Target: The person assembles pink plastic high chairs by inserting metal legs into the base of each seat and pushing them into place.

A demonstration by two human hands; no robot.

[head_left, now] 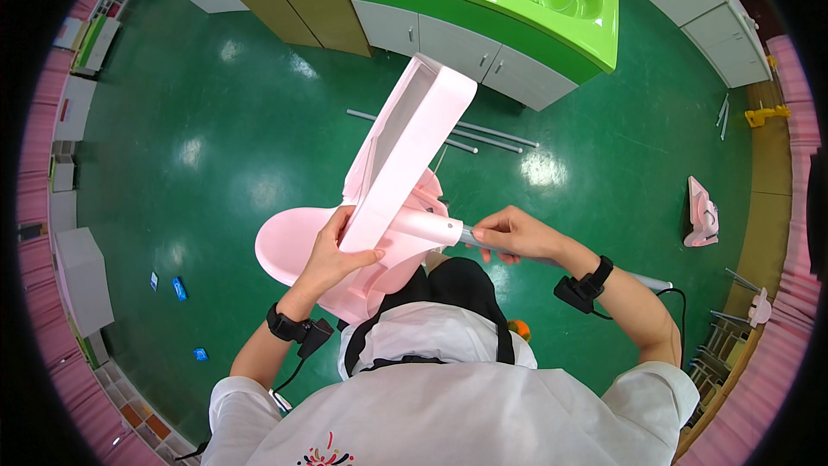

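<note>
A pink moulded plastic chair seat (397,155), like that of a child's high chair, is held tilted over my lap. My left hand (332,252) grips the edge of its long raised side, with the thumb on the near face. From the seat's underside a round socket (423,226) points to the right. My right hand (516,235) pinches a grey tube leg (642,280) close to the socket, and the tube's end meets the socket's mouth. How deep it sits inside is hidden. The tube runs under my right forearm to a pale end cap.
Several grey tubes (496,136) lie on the green floor ahead. Beyond stands a bright green sink unit (483,9) with white doors. Another pink plastic part (701,211) is on the floor at right. Small blue packets (178,288) lie at left, near a white cabinet (84,280).
</note>
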